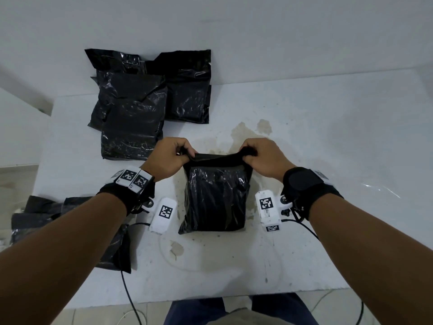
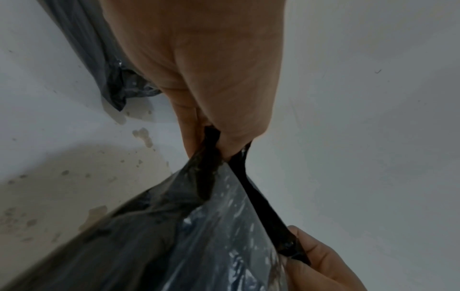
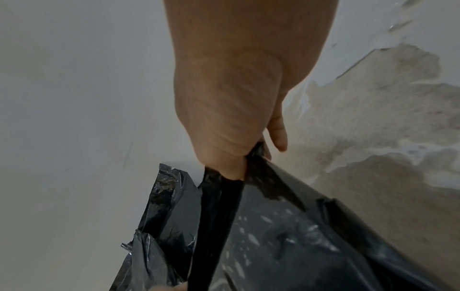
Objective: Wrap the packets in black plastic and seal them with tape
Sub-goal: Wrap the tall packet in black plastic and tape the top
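1. Black plastic bag (image 1: 216, 200) with a packet inside lies on the white surface (image 1: 304, 141), near its front edge.
2. Left hand (image 1: 167, 158) pinches the bag's far left corner, fingers curled.
3. Right hand (image 1: 263, 158) grips the far right corner likewise, stretching the mouth between them.
4. Wrapped packets (image 1: 140, 109) lie further back on the left; flat black plastic (image 1: 42, 212) sits under the left forearm.

Glossy black plastic bag (image 1: 215, 198) — stained white table (image 1: 304, 137) — checkered wrist tags (image 1: 133, 179)

Stained white table (image 1: 304, 141) against plain white wall (image 1: 234, 26); pale tiled floor (image 1: 16, 184).
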Demonstrator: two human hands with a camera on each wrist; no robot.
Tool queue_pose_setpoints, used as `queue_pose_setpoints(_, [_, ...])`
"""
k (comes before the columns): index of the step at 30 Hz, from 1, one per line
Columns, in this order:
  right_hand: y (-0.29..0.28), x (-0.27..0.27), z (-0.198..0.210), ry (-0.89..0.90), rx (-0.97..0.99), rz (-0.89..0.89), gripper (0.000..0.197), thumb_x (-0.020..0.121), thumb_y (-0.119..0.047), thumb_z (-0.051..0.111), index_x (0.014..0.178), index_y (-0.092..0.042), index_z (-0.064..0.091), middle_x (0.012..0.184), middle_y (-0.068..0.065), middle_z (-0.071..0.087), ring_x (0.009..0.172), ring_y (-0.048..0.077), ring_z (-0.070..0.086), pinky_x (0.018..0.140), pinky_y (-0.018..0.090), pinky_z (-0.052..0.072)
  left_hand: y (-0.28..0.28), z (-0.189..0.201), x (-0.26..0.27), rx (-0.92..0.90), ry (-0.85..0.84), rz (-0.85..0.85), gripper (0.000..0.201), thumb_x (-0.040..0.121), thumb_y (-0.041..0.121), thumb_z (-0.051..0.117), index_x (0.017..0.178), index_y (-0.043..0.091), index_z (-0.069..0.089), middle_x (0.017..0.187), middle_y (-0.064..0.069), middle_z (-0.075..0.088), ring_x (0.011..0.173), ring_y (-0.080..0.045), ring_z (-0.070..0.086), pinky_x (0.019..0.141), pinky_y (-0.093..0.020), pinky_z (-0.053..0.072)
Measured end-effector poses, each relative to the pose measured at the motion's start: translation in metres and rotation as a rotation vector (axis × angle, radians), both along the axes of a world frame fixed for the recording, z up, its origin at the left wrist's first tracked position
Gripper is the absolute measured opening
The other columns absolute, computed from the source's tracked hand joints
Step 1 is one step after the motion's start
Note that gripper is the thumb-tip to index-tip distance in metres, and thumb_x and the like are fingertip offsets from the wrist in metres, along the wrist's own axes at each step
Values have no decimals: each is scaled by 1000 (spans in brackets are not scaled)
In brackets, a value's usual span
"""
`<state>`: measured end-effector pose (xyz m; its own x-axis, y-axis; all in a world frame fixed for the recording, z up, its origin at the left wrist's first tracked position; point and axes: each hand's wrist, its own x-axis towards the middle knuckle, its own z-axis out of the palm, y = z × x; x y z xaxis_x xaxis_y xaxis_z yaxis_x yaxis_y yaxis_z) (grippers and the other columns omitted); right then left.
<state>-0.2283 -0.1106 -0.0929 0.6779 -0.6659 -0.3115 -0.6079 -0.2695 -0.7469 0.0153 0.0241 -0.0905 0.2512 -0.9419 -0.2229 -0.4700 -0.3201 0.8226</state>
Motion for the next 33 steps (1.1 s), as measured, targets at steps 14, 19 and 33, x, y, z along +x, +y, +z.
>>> queue_pose_setpoints(14, [16,-4,-2,-207,299,-393,5,96,-11,61,96,-7,61,78,4,66,55,7,58,44,16,42,3,11,-4,118,8,59,21,86,17,75,103,12,64,83,-1,67,58,-6,60,55,-16,48])
queue_pose_setpoints(19, [17,-6,-1,-242,421,-351,12,92,-8,67,103,-6,65,89,9,72,69,11,69,55,21,52,3,6,-6,207,191,157,24,87,10,74,108,4,65,84,-8,70,59,-12,62,53,-22,51])
queue_pose_setpoints(33, [13,-5,-7,-247,396,-481,18,97,-12,60,101,4,68,91,19,71,75,20,67,61,26,55,-2,-13,-14,334,287,316,9,91,9,68,83,5,67,67,-4,57,59,-13,53,64,-25,50])
